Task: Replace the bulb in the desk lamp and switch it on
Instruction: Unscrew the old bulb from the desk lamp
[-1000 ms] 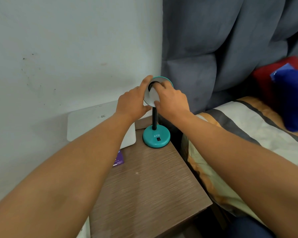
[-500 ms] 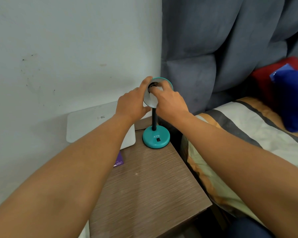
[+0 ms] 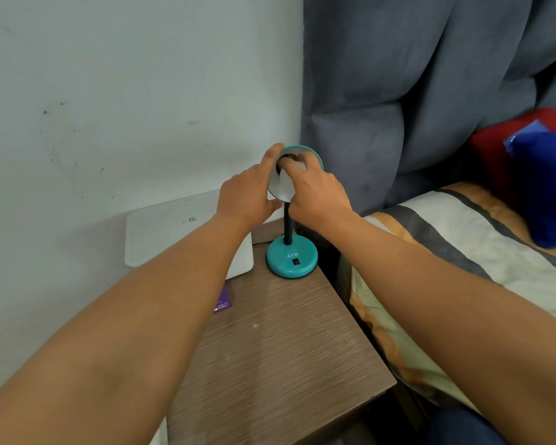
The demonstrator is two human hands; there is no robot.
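Observation:
A teal desk lamp stands at the back of the bedside table (image 3: 280,354), with a round base (image 3: 286,268), a black rocker switch (image 3: 296,261) and a black neck. Its shade (image 3: 281,189) is tilted toward me and shows a pale inner face. My left hand (image 3: 244,197) grips the shade's left rim, thumb below and index finger over the top. My right hand (image 3: 318,195) reaches into the shade, its fingertips closed on a small white bulb (image 3: 297,164) at the dark socket. The fingers hide most of the bulb.
A flat white panel (image 3: 174,229) leans against the wall behind my left arm. A purple card (image 3: 222,301) lies on the table beside it. A bed with a striped sheet (image 3: 456,239) adjoins on the right, with a blue cushion (image 3: 540,194). A grey curtain (image 3: 414,91) hangs behind.
My right hand's fingers have shifted slightly up and into the shade around the socket. My left hand stays on the rim and the lamp has not moved.

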